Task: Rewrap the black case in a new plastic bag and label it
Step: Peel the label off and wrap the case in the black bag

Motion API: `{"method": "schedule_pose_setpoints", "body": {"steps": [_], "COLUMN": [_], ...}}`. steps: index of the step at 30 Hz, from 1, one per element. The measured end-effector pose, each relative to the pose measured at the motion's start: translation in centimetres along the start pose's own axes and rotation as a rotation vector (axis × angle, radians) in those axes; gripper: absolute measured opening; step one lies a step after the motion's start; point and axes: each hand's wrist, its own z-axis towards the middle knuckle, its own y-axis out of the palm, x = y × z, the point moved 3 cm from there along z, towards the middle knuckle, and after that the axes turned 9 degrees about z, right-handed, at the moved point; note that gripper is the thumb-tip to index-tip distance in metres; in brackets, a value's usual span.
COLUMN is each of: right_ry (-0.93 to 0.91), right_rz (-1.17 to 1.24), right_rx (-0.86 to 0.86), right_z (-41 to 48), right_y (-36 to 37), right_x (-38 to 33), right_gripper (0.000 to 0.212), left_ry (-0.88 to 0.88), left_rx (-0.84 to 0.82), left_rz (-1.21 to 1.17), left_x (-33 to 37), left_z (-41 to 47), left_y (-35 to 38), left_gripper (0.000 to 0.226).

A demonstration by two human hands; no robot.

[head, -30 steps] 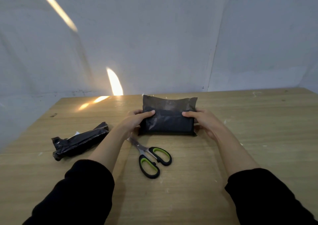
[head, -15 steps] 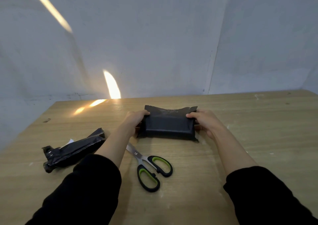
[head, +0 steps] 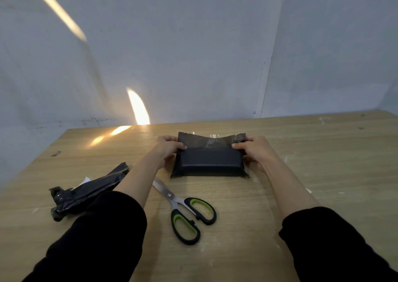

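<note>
Nearest the camera, 2 black sleeves (head: 103, 236) reach forward from the bottom edge, pushed up to bare the forearms. Between the forearms, a pair of scissors (head: 184, 210) with black and green handles lies flat on the wooden table (head: 323, 174), blades shut and pointing away to the left, the tips passing under the left forearm. To the left of that forearm, a crumpled strip of black plastic wrap (head: 86, 192) lies on the tabletop with a small white scrap showing at its far edge; it sits well apart from the scissors handles. Farther on, at the middle of the table, the black case (head: 210, 162) rests flat inside a black plastic bag (head: 212, 142), whose loose open end stands up behind the case with a wavy upper edge and a shiny patch. The left hand (head: 167, 150) holds the bag's left side, thumb on top at the near edge of the flap and the fingers curled around behind. The right hand (head: 257, 152) grips the right side likewise, thumb pressed on top and fingers wrapped around the end. Beyond the table, pale grey walls (head: 193, 55) meet at a corner, crossed by 2 bright streaks of warm light.
</note>
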Motion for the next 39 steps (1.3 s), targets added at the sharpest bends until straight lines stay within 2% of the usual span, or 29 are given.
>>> {"method": "schedule_pose_setpoints", "body": {"steps": [3,5,9,12,14,19,27,36,39], "right_ry": [-0.035,-0.048,-0.052,-0.063,-0.071,-0.143,-0.194,-0.296,-0.352], "right_rz": [0.000,-0.003,-0.067,-0.103,-0.134,-0.194,-0.421,-0.643,-0.707], "right_rx": [0.024,0.053,0.086,0.091,0.081,0.045,-0.005,0.009,0.064], "right_z": [-0.3,-0.4,-0.4,-0.6,-0.6,-0.8,-0.8,-0.8,-1.2], "right_y": [0.0,-0.1,-0.3,-0.6,-0.8,-0.5,0.6,1.4,1.9], "right_x": [-0.4,-0.4,-0.5,-0.8,-0.9,-1.6,-1.8,-2.5,-3.1], "right_gripper": [0.013,0.009,0.014,0.014,0.007,0.027,0.024,0.014,0.011], "left_ry": [0.038,0.055,0.091,0.136,0.149,0.133,0.097,0.097,0.103], "left_rx": [0.022,0.043,0.078,0.085,0.088,0.036,0.010,-0.022,-0.021], "left_rz": [0.027,0.027,0.056,0.076,0.107,0.177,0.034,-0.054,-0.065], "left_x": [0.2,0.3,0.3,0.4,0.4,0.6,0.0,-0.6,-0.6], "left_z": [-0.2,-0.2,-0.2,-0.3,-0.4,-0.4,-1.0,-1.2,-1.5], "left_y": [-0.3,-0.4,-0.6,-1.0,-1.4,-2.0,-1.5,-1.3,-1.3], "left_gripper": [0.037,0.032,0.008,0.011,0.015,0.011,0.009,0.010,0.010]}}
